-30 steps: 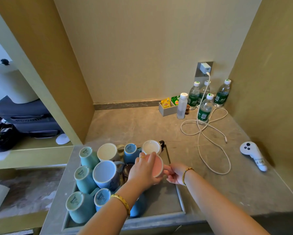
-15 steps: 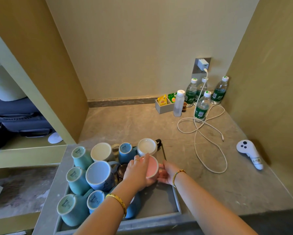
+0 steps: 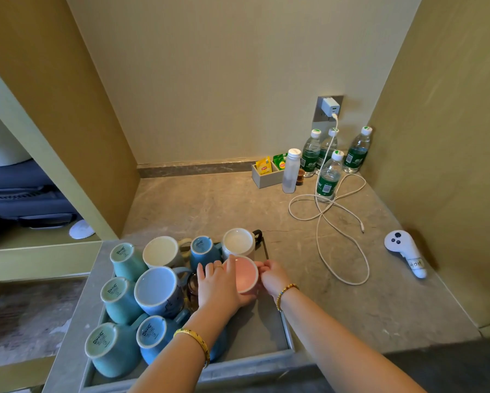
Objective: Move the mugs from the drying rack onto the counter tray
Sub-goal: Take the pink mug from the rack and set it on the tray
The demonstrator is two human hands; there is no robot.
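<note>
Pink mug [image 3: 245,275] at lower centre of frame, over right part of tray [image 3: 286,330], just below white mug [image 3: 238,242]. Left hand [image 3: 219,285] wraps fingers round its left side; right hand [image 3: 272,276] pinches its right edge. Blue mugs [image 3: 130,304] crowd tray's left half
</note>
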